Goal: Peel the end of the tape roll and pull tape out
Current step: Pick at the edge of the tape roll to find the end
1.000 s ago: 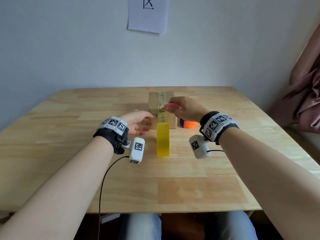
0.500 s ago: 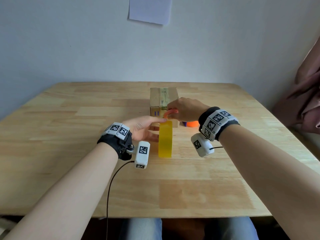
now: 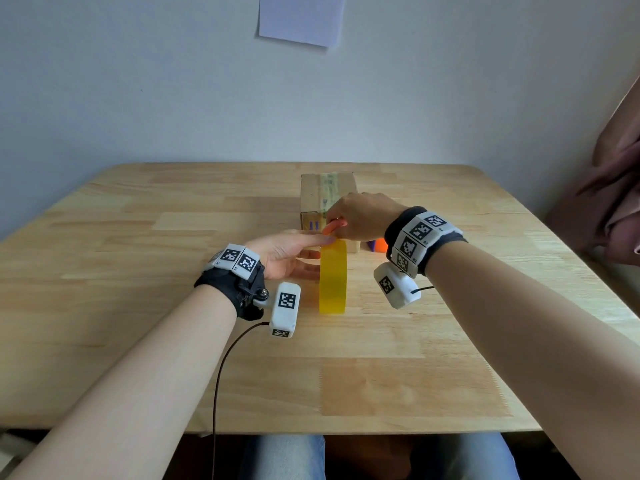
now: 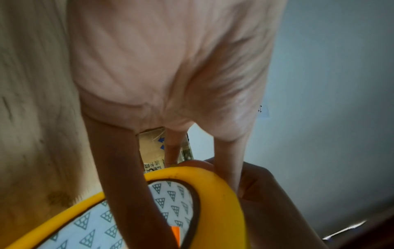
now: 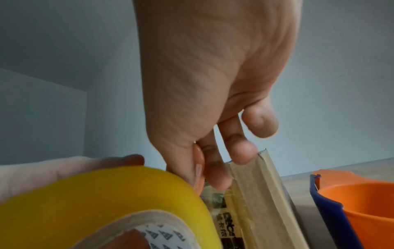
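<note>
A yellow tape roll (image 3: pixel 332 278) stands on edge at the table's middle. My left hand (image 3: pixel 304 254) holds it from the left, with the index finger (image 4: pixel 229 161) laid over the top of the rim and another finger across the patterned core (image 4: pixel 170 198). My right hand (image 3: pixel 360 216) is at the roll's top far side. Its thumb and fingers pinch a small orange strip (image 3: pixel 333 226) right at the rim (image 5: pixel 198 168). I cannot tell whether the strip is the tape's end. The far side of the roll is hidden.
A taped cardboard box (image 3: pixel 327 195) stands just behind the roll, close to my right fingers. An orange and blue object (image 3: pixel 379 244) lies right of the box. Pink cloth (image 3: pixel 616 202) hangs past the wooden table's (image 3: pixel 173 341) right edge.
My left hand has moved right from beside the roll and now holds it, index on top. My right hand has come down and nearer, bringing the orange strip to the roll's top.
</note>
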The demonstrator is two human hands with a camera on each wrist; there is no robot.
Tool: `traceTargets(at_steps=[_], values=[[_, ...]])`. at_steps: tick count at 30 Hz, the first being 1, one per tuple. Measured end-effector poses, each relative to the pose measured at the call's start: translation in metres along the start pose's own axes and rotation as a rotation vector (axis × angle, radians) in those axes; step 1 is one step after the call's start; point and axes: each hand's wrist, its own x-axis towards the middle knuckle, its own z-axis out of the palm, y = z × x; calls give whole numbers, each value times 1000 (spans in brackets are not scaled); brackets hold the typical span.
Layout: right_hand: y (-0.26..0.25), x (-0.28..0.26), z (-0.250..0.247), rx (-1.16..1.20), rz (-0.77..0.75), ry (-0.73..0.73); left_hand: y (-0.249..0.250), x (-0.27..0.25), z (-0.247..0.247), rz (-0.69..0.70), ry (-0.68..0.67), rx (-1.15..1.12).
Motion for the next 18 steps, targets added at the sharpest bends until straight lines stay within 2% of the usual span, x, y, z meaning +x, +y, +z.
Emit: traceTargets(at_steps=[8,18], values=[[-4,15,-1,17,44,-77,0,-2,-2,-4,5,8],[12,5,0,71,81,-44,3,-3,0,0,17,54]])
